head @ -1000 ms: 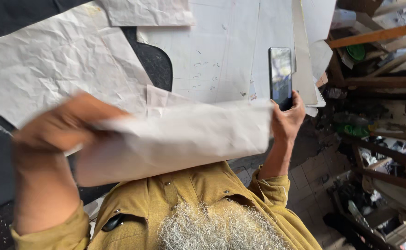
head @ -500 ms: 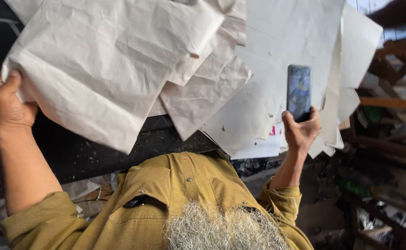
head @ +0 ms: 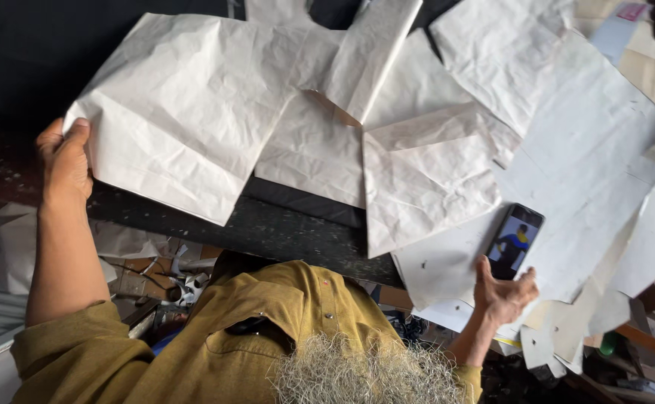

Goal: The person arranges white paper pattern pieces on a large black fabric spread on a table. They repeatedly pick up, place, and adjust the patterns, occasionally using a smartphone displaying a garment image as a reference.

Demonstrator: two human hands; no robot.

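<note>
Head view, looking down over a person's mustard-yellow shirt point(head: 268, 337) at a dark table point(head: 283, 228) covered with crumpled white paper pattern pieces.

Left hand point(head: 66, 161) is at the left side of the picture, arm stretched forward, fingers and thumb closed on the left edge of a large creased sheet point(head: 185, 112). That sheet lies flat on the table, its lower corner hanging just over the near edge.

Right hand point(head: 503, 292) is well apart from the left, low on the right, holding up a phone point(head: 516, 241) by its bottom end. The phone's screen is lit and faces the camera; it sits in front of more paper sheets.

Between the hands, a smaller folded sheet point(head: 425, 179) overlaps the large one and also droops past the table's edge. Further sheets point(head: 589, 164) fan out to the right, overlapping one another. Below the table edge, paper scraps and clutter point(head: 155, 273) lie on the floor.
</note>
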